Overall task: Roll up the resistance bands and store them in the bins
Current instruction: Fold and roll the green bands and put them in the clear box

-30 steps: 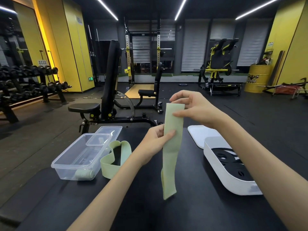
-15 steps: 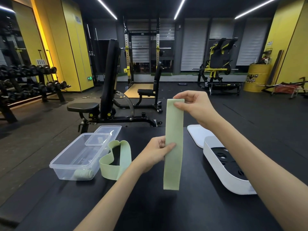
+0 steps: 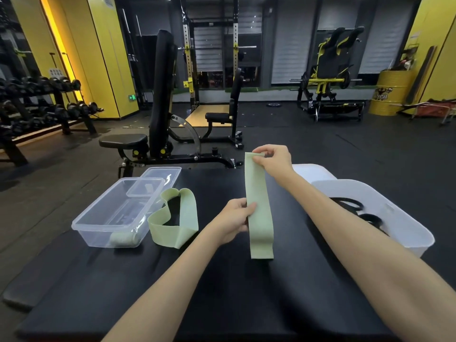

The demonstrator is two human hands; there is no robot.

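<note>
A flat light-green resistance band (image 3: 259, 208) hangs upright over the black mat (image 3: 222, 287), its lower end at the mat surface. My right hand (image 3: 274, 161) pinches its top end. My left hand (image 3: 237, 220) pinches its left edge about halfway down. A second green band (image 3: 176, 222) lies as a loose loop on the mat, beside a clear plastic bin (image 3: 116, 211). That bin holds a rolled green band (image 3: 122, 239) in its near corner. A white bin (image 3: 385, 215) on the right holds black bands (image 3: 357, 211).
A clear lid (image 3: 161, 175) leans on the far end of the clear bin. A white lid (image 3: 313, 170) lies behind the white bin. Beyond the mat stand an adjustable bench (image 3: 153, 134), a dumbbell rack (image 3: 37, 102) at left and a yellow drum (image 3: 392, 92) at right.
The band's lower end was curled and off the mat; it now hangs straight and flat. Both hands have come lower, the left hand sliding down the band's edge.
</note>
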